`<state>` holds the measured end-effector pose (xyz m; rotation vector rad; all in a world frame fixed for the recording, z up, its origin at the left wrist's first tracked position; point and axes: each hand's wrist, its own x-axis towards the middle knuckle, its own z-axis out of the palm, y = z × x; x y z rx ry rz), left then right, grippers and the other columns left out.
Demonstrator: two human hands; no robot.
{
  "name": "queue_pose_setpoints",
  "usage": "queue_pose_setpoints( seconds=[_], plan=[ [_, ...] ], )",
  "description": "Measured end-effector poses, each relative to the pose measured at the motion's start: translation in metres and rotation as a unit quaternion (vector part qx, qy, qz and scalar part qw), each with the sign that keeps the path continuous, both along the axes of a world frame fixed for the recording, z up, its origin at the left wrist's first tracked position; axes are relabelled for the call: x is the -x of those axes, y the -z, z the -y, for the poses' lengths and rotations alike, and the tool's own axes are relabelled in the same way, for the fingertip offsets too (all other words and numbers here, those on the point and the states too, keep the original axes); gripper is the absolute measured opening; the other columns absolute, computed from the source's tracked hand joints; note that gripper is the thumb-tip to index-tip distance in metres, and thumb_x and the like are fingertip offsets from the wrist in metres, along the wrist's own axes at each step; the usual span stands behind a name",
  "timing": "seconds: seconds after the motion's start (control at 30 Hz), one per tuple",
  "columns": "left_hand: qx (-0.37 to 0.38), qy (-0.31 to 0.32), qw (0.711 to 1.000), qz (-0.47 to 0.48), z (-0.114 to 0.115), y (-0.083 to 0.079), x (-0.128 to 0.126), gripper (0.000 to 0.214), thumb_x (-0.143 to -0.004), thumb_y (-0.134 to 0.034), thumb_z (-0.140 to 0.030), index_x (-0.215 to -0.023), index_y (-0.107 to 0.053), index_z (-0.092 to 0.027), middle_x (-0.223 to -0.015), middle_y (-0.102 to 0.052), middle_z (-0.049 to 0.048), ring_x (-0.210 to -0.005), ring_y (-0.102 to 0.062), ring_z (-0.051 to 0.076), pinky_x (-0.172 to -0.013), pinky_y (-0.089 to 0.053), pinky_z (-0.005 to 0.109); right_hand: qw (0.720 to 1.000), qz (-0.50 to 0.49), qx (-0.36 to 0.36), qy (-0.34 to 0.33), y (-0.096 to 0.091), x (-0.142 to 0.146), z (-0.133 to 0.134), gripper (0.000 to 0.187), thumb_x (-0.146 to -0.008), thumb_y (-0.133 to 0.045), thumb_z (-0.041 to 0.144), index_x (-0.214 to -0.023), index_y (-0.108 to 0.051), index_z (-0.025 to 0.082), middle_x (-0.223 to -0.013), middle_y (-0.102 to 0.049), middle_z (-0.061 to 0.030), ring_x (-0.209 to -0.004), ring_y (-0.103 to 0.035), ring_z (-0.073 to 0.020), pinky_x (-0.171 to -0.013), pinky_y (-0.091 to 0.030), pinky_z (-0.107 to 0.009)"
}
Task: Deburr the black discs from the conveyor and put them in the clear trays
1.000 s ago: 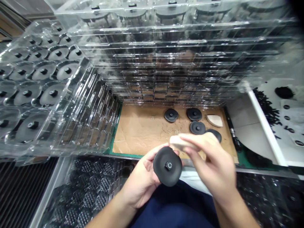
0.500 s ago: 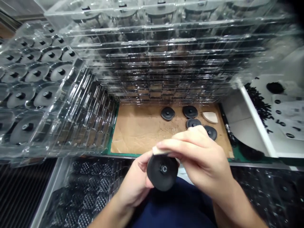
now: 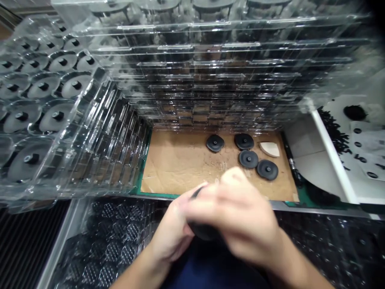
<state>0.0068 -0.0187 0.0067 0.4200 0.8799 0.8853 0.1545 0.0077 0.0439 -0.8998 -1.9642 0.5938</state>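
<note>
My left hand (image 3: 171, 235) is closed around a round black disc (image 3: 204, 233), held low in front of me above my dark blue lap. My right hand (image 3: 240, 218) lies over the top of that disc and covers most of it. This hand is smeared by motion, so its fingers and anything in them cannot be made out. Only the disc's lower rim and a dark sliver near my left thumb show.
Several loose black discs (image 3: 248, 159) and a beige wedge (image 3: 270, 149) lie on a cardboard sheet (image 3: 180, 164). Stacks of clear trays (image 3: 210, 72) holding discs wall the back and the left (image 3: 45, 116). A white bin (image 3: 331, 152) with small black parts stands at the right.
My right hand has swept down and left across the disc, now hiding its face and the beige block it pinched. The disc has dropped slightly lower.
</note>
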Motion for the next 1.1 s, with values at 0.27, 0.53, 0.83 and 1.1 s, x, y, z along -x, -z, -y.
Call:
queue_pose_setpoints(
  seconds=[0.27, 0.53, 0.83, 1.1],
  plan=[
    [0.041, -0.066, 0.993, 0.091, 0.001, 0.007, 0.007, 0.06, -0.048, -0.09, -0.033, -0.105, -0.072, -0.026, -0.104, -0.074, 0.0035, -0.091, -0.068, 0.017, -0.085, -0.051, 0.023, 0.95, 0.058, 0.262, 0.16, 0.106, -0.023, 0.014, 0.022, -0.086, -0.055, 0.027, -0.091, -0.075, 0.021, -0.08, -0.075, -0.0032, -0.068, -0.066, -0.0174, -0.063, -0.051, -0.029],
    [0.034, -0.046, 0.997, 0.06, -0.003, 0.001, 0.0, 0.064, -0.051, -0.09, -0.031, -0.11, -0.068, -0.024, -0.107, -0.072, 0.004, -0.099, -0.065, 0.02, -0.087, -0.05, 0.026, 0.951, -0.024, 0.175, 0.254, 0.036, -0.013, 0.018, 0.027, -0.09, -0.055, 0.025, -0.115, -0.065, 0.024, -0.107, -0.071, -0.0049, -0.082, -0.066, -0.017, -0.062, -0.051, -0.027],
    [0.044, -0.037, 0.998, 0.021, -0.006, -0.004, -0.003, 0.048, -0.055, -0.087, -0.021, -0.1, -0.069, -0.024, -0.09, -0.072, 0.0007, -0.094, -0.066, 0.02, -0.09, -0.05, 0.03, 0.993, 0.04, 0.088, 0.073, -0.007, 0.016, 0.016, 0.018, -0.09, -0.05, 0.012, -0.098, -0.066, 0.013, -0.084, -0.072, -0.004, -0.07, -0.063, -0.0151, -0.064, -0.047, -0.03],
    [0.029, -0.021, 0.996, 0.082, -0.007, -0.015, 0.0, 0.051, -0.05, -0.09, -0.021, -0.098, -0.072, -0.026, -0.097, -0.074, -0.0002, -0.088, -0.069, 0.017, -0.085, -0.053, 0.024, 0.993, 0.069, 0.099, 0.001, -0.017, -0.011, 0.032, 0.02, -0.09, -0.05, 0.01, -0.103, -0.064, 0.017, -0.078, -0.069, -0.0005, -0.065, -0.06, -0.0125, -0.064, -0.046, -0.028]
  ],
)
